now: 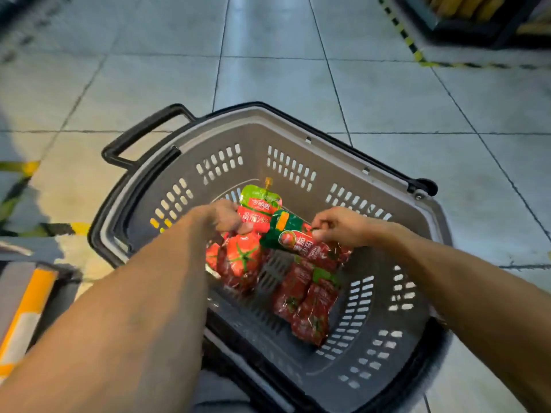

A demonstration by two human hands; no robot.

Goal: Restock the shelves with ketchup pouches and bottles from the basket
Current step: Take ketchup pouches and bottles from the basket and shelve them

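— Ketchup pouches (307,305) lie in the grey basket (351,162) on the tiled floor (268,70). Who grips what?

— Left hand (223,219) clutches a spouted pouch (253,234); right hand (340,228) pinches a green-topped pouch (295,236). A shelf base (477,22) stands far right, well apart.

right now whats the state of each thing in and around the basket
left hand: grips spouted pouch
spouted pouch: held, cap on
right hand: pinches green-ended pouch
green-ended pouch: lifted, tilted
loose pouches: lying on basket floor
basket: on the floor, handle folded outward
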